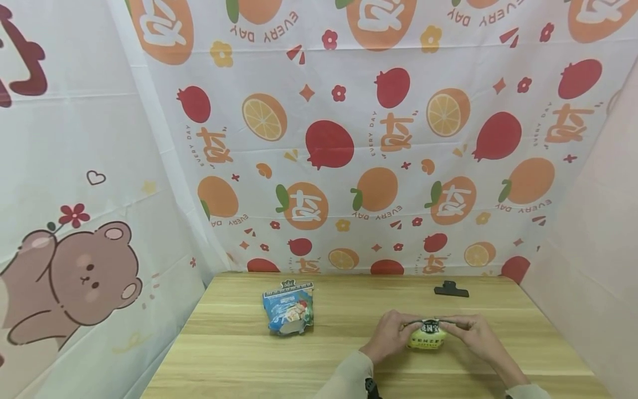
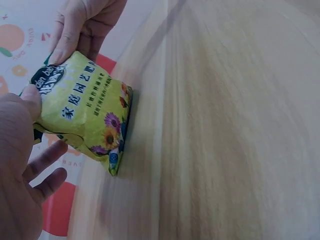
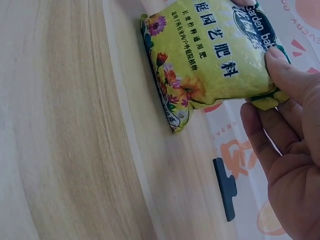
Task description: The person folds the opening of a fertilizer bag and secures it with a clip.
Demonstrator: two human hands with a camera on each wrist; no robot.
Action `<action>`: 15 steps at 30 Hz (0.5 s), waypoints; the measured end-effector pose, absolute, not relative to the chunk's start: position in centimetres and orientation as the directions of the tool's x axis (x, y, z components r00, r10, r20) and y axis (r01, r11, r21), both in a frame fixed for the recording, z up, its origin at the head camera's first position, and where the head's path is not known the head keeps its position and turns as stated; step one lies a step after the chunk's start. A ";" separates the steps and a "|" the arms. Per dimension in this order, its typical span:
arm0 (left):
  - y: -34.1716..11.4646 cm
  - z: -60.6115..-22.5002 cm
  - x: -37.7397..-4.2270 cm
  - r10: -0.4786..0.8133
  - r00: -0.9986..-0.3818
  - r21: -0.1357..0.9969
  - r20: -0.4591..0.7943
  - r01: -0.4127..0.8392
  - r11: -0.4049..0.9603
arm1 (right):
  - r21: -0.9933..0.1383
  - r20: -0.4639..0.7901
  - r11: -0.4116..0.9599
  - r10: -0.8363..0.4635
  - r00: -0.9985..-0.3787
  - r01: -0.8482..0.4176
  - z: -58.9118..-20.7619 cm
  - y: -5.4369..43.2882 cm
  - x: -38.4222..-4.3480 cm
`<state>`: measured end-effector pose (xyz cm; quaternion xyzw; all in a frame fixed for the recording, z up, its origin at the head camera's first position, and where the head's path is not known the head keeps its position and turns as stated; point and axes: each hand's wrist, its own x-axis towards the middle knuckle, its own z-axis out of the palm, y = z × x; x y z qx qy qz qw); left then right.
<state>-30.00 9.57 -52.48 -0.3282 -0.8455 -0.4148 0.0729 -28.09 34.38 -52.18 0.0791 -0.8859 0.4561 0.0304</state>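
A yellow fertilizer bag [image 1: 426,339] with flower pictures and a dark label at its top stands on the table at the right of centre. My left hand [image 1: 391,335] pinches one upper corner of it between thumb and fingers. At the opposite upper corner my right hand [image 1: 472,335] does the same, thumb on the printed face in the right wrist view. Both wrist views show the bag [image 2: 85,102] plump, its lower edge near the wood. A black clip [image 1: 451,288] lies on the table beyond the right hand, apart from it.
At the back left of the wooden table [image 1: 239,354] sits a blue bag [image 1: 289,310], its top held by a patterned clip [image 1: 289,288]. A fruit-printed cloth [image 1: 329,144] hangs behind the table's far edge, and a bear-printed cloth [image 1: 94,277] hangs on the left.
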 end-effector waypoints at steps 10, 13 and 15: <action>9.4 -52.6 -30.3 0.528 -0.741 0.643 0.416 0.650 0.406 | -0.803 0.083 0.592 -0.004 -0.997 -0.069 -52.8 34.9 -28.3; 9.3 -52.6 -30.4 0.526 -0.750 0.664 0.400 0.633 0.397 | -0.804 0.090 0.588 -0.023 -0.996 -0.086 -52.7 35.0 -28.3; 9.3 -52.7 -30.4 0.525 -0.760 0.680 0.384 0.617 0.396 | -0.805 0.091 0.585 -0.042 -0.995 -0.099 -52.6 35.1 -28.2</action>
